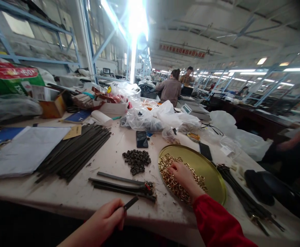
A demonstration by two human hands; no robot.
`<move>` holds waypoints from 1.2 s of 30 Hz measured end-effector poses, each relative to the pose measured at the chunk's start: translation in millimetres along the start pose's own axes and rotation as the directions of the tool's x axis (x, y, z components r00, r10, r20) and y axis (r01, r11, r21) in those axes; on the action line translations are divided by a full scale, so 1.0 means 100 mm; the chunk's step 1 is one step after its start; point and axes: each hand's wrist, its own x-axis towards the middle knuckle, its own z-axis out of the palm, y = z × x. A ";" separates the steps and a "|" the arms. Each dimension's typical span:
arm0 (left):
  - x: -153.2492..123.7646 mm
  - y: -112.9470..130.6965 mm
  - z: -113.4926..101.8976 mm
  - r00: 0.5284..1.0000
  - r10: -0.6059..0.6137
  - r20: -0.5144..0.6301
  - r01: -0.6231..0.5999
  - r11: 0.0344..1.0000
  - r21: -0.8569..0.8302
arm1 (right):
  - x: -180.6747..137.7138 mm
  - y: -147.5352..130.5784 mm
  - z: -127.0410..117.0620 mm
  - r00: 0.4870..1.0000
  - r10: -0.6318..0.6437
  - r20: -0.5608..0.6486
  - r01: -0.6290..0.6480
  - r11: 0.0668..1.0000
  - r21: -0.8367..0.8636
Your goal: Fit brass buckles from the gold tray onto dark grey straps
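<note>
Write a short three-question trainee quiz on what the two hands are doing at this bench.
1. True or false: the right hand rests among the gold buckles in the round gold tray.
2. What does the left hand pinch in its fingers? A) dark strap B) phone C) paper
3. Fill in: the small dark pieces lie in a ___ on the table.

Key: 1 true; 2 A; 3 pile.
</note>
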 end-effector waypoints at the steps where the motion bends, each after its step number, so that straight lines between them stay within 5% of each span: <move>1: -0.01 0.03 -0.02 1.000 0.024 -0.014 -0.024 1.000 0.000 | -0.03 -0.05 -0.02 1.000 -0.013 -0.013 0.014 0.998 0.058; 8: 0.02 0.25 -0.14 0.983 0.167 -0.080 -0.163 0.985 0.054 | -0.32 -0.60 0.01 0.994 -0.090 0.059 0.047 0.859 0.510; 13: 0.08 0.37 -0.16 0.975 0.173 -0.137 -0.174 0.985 0.001 | -0.57 -1.05 0.16 0.954 -0.093 0.284 -0.206 0.484 0.850; 15: 0.10 0.40 -0.17 0.966 0.194 -0.169 -0.202 0.979 -0.034 | -0.65 -1.19 0.22 0.927 -0.134 0.350 -0.268 0.413 0.870; 23: 0.11 0.33 -0.23 0.966 0.169 -0.197 -0.166 0.986 0.031 | -0.79 -1.37 0.37 0.928 -0.202 0.311 -0.208 0.412 0.887; 30: 0.03 0.29 -0.23 0.964 0.179 -0.196 -0.147 0.975 0.168 | -0.86 -1.29 0.45 0.849 -0.216 0.483 -0.413 0.301 0.860; 36: 0.02 0.28 -0.12 0.955 0.245 -0.166 -0.178 0.925 0.336 | -0.91 -1.24 0.53 0.839 -0.170 0.516 -0.492 0.166 0.855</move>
